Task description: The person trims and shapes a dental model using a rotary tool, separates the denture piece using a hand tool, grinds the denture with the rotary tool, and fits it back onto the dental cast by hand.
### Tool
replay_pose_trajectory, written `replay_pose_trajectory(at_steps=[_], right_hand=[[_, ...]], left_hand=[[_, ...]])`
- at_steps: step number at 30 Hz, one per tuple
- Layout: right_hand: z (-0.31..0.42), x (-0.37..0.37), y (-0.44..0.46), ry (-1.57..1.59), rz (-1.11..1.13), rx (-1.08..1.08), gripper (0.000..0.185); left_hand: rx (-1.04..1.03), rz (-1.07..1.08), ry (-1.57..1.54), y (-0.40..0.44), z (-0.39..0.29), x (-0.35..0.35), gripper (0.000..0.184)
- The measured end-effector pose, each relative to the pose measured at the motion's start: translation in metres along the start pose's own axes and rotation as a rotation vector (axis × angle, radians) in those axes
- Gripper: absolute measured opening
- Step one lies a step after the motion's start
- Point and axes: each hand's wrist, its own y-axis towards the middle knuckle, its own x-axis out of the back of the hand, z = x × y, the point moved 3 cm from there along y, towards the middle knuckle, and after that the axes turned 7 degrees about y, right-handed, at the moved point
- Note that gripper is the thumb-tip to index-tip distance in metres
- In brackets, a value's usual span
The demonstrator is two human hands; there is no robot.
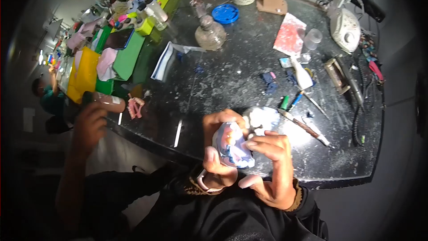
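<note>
My left hand point(213, 158) is wrapped around a dental cast point(232, 145), pale with blue wax along its edge and some pinkish-orange material on it. The cast is held tilted above the table's front edge. My right hand point(273, 163) has its thumb apart from its fingers. Its fingertips are at the right side of the cast; whether they touch it I cannot tell. Just behind my hands, a second whitish cast point(263, 119) lies on the table under bright light. A brown-stained tool with a pale end point(307, 128) lies to its right.
At left, another person's hand point(89, 127) holds a brownish bottle point(110, 102) near a pink denture-like piece point(135, 106). The black table point(187, 91) bears a glass burner point(210, 33), a blue lid point(225, 14), a white bottle point(302, 74), a handpiece motor point(345, 31) and coloured bins point(84, 73).
</note>
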Motion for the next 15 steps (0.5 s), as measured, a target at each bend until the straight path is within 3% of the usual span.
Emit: replay_pose_trajectory(at_steps=[2,6,8,13,15], right_hand=[[0.004,0.000,0.001,-0.007,0.027,0.012,0.061],[0.008,-0.006,0.001,0.046,0.012,0.020,0.057],[0.010,-0.009,0.000,0.057,-0.010,0.022,0.056],[0.010,-0.010,-0.001,0.050,0.026,0.054,0.059],[0.011,-0.010,-0.002,0.032,0.047,0.062,0.061]], left_hand=[[0.034,0.046,-0.148,0.001,0.004,0.002,0.062],[0.047,0.362,-0.546,0.005,0.012,0.008,0.054],[0.206,0.318,-0.635,0.000,0.003,0.005,0.048],[0.218,0.336,-0.626,-0.001,0.001,0.002,0.040],[0.209,0.318,-0.700,-0.004,0.002,0.000,0.054]])
